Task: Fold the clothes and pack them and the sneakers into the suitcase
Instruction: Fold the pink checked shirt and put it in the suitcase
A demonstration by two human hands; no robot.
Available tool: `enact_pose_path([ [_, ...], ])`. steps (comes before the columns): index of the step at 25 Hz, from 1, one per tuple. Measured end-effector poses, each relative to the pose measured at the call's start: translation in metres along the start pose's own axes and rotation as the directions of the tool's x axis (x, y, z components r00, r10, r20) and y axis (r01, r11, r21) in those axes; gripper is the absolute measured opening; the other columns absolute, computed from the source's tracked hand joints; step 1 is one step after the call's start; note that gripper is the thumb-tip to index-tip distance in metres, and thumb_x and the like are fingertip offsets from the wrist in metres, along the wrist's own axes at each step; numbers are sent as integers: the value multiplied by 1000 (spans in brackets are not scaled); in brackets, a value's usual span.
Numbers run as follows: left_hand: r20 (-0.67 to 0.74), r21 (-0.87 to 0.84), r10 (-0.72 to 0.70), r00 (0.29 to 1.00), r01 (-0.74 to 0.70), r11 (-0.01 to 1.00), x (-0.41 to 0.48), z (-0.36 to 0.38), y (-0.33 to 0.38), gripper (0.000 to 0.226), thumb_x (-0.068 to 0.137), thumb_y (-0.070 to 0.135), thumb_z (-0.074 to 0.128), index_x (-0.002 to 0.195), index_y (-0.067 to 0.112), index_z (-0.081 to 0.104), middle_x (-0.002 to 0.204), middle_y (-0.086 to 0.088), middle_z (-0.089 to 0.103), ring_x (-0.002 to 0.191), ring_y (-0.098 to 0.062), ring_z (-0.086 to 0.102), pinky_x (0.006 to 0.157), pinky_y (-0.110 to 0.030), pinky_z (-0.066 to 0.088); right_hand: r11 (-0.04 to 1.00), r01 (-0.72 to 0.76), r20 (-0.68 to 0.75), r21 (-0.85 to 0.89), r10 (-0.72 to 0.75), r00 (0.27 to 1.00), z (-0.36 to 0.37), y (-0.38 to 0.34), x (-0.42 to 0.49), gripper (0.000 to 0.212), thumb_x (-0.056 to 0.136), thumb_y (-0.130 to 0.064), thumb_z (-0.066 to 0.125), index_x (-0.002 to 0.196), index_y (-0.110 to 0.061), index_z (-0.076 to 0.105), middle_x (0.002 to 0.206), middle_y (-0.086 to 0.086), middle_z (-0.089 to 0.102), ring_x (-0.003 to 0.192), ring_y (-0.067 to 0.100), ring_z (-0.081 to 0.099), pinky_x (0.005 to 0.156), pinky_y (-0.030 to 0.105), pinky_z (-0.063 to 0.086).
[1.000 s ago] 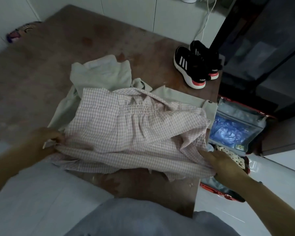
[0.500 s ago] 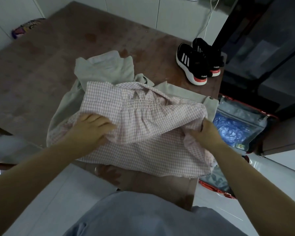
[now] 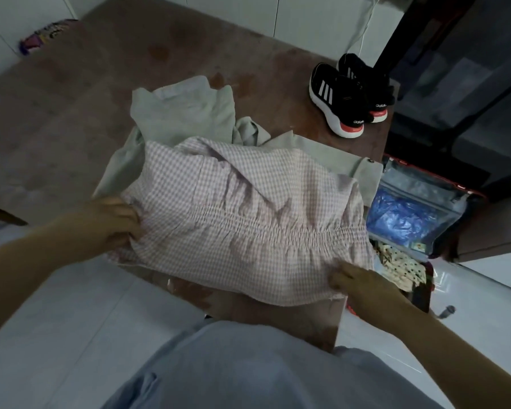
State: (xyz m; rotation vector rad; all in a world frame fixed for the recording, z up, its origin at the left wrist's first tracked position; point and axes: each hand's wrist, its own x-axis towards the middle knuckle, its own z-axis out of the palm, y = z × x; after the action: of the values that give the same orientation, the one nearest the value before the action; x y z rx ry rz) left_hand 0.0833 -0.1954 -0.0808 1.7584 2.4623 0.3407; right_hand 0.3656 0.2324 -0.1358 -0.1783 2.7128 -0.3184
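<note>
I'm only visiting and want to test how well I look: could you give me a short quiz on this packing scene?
1. True or false: the sneakers stand on the table, outside the suitcase.
2. What do the left hand and the right hand hold? A the checked garment; B a towel; C a sneaker.
3. Fill in: the green garment lies ___ the checked garment.
Key: 1 true; 2 A; 3 under.
</note>
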Motion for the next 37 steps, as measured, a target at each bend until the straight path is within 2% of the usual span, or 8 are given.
enact_pose_path([
  [5,124,-147,-171,977,188,971,8,-18,1,16,73,40,48,89,38,52,71,7,70,74,-7,50,62,-18,39,838,-318,-94,443,396,913,-35,4,1,4,90,-24,58,91,-27,60,94,-13,56,78,-3,52,78,15,46],
  [9,-214,-449,-518,828,388,805,56,-35,27,22,69,54,44,89,63,46,96,8,59,83,-12,53,73,-23,40,385,-396,-51,833,768,639,-59,16,43,47,80,-29,71,115,-10,47,103,-3,51,93,16,53,85,38,46],
  [17,-410,-402,-711,572,586,703,101,-33,13,33,94,27,53,100,-1,68,88,-23,69,79,-29,66,67,-22,37,55,-254,92,966,843,530,-75,11,65,30,83,-34,67,100,-11,57,87,8,58,66,18,54,53,21,44],
  [20,-432,-443,-731,528,582,682,112,-50,-11,33,95,27,50,103,-1,66,92,-21,68,67,3,61,65,-15,38,-118,-64,132,991,800,585,-96,32,53,52,72,-41,74,110,-9,59,99,7,66,85,23,64,80,38,53],
  [23,-421,-392,-682,598,558,731,143,-51,-26,30,95,22,52,106,-4,63,100,-21,66,74,10,60,72,-20,40,-96,-162,172,982,809,563,-97,46,66,55,71,-45,74,112,-10,62,103,9,67,91,27,64,88,44,51],
  [27,-381,-152,-730,567,740,655,161,-42,-13,40,94,28,50,128,7,47,125,-24,52,115,-40,47,96,-45,35,29,-402,275,915,685,675,-76,55,77,27,80,-39,68,94,-17,65,104,9,68,87,21,63,86,36,51],
  [32,-85,328,-3,996,31,944,159,13,74,51,82,45,55,129,27,52,133,-3,53,122,-28,47,98,-44,22,250,-495,320,832,513,797,-75,46,60,111,34,-57,88,131,-25,45,122,-4,58,107,17,59,94,36,47],
  [37,338,180,-150,929,92,979,146,18,69,69,87,39,57,145,40,19,156,8,10,143,-15,6,113,-36,3,455,-434,137,778,550,824,-130,3,59,48,84,-8,62,128,-18,45,116,3,57,79,3,50,60,19,38],
])
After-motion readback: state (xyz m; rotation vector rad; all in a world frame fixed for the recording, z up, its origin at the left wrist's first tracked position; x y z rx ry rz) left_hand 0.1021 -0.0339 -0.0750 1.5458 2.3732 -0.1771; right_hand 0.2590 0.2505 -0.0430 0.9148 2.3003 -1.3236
